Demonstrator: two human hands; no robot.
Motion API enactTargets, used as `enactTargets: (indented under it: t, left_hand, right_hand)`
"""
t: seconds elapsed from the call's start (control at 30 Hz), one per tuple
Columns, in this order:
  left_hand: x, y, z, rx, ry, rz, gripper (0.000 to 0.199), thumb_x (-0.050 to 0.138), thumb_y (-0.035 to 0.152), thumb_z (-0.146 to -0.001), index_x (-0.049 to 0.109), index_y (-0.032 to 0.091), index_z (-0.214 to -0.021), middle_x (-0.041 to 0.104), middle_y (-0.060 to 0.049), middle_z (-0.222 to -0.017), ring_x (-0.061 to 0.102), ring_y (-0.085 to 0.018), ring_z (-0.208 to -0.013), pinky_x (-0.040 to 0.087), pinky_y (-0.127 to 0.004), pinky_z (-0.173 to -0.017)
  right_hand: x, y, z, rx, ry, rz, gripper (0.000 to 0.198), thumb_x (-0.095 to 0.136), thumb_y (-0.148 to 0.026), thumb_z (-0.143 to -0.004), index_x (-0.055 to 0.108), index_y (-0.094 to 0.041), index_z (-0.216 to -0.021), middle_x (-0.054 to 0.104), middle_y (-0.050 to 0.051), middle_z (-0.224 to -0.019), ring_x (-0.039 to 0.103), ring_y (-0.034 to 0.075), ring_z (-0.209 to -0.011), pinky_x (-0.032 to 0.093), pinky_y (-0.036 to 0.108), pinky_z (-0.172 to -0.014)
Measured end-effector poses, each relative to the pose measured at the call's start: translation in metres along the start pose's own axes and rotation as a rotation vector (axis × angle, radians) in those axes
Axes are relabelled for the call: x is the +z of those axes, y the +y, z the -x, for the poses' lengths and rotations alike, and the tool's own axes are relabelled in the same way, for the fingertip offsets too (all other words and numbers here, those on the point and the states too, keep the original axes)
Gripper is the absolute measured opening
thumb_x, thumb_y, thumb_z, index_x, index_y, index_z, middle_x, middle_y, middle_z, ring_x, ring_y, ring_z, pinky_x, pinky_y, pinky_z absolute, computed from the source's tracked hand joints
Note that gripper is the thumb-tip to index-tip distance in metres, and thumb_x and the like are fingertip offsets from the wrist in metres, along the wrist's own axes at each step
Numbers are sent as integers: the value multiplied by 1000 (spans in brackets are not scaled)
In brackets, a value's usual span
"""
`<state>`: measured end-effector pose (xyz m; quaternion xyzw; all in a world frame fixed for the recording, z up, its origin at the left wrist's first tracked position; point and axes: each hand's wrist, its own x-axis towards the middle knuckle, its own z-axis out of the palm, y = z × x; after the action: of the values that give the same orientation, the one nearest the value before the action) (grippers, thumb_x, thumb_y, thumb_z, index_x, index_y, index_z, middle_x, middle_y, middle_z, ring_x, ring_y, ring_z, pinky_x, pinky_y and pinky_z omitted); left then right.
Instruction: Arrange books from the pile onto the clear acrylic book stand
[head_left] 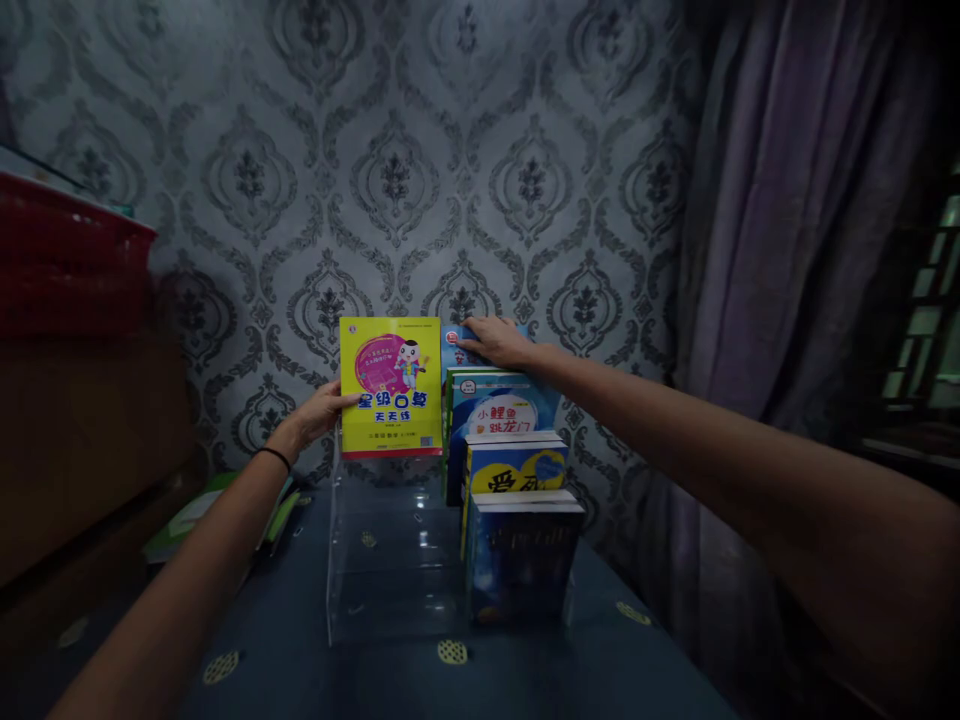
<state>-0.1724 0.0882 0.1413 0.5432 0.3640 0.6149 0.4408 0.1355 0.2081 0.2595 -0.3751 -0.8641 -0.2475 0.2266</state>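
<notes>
I'd guess the yellow workbook (391,386), upright high left on the clear rack (331,560), is light and bendy, best edge-pinched, as the left hand (316,414) clamps it; the right hand (499,342), grip unclear, touches a blue book (452,358).

The left hand (316,412), a black band (274,458) around its wrist, held the left edge of an upright yellow book (391,420) at the back of a clear rack (397,605). Just beside it, the right hand (495,341) lay over the top of a light blue book (452,357). In front of that, stepping down the rack's right side, stood a carp book (504,395), a blue-and-yellow book (517,468) and a dark book (521,565). The rack stood on a dark blue table (300,650) near patterned wallpaper (394,110). Green books (180,525) lay to the left, below a red bin (71,255); a purplish curtain (757,220) hung at right.
</notes>
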Motion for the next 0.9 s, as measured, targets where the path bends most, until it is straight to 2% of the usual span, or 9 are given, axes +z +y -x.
enactTargets:
  t: [0.23,0.33,0.5,0.9]
  left_hand:
    - [0,0,1,1,0,-3,44,89,16,-60,70,12,-99,79,-12,-97,76,-26,-83,63,-36,-77]
    - [-1,-1,0,1,-3,-8,45,88,17,-61,70,12,-102,78,-13,-100,75,-28,-86,63,-38,-80]
    - [-3,-4,-2,9,4,-14,48,88,17,-61,68,12,-105,78,-13,-101,75,-30,-90,62,-40,-82]
    - [-7,-5,-3,-4,-16,-9,46,86,15,-67,69,13,-109,77,-12,-104,75,-28,-93,61,-40,-87]
  right_hand:
    - [-2,-5,-4,31,-50,-6,45,45,-50,-100,56,-16,-128,67,18,-125,62,33,-112,45,42,-91]
    - [-5,-9,-4,59,-38,-17,50,37,-55,-101,59,-16,-123,68,19,-123,63,34,-111,46,42,-89]
    - [-3,-12,-10,106,-26,-25,56,25,-52,-105,65,-15,-113,70,19,-121,63,33,-112,45,42,-91]
    - [8,0,-32,99,-96,-53,65,22,-58,-104,69,-14,-111,72,18,-117,67,31,-108,46,35,-86]
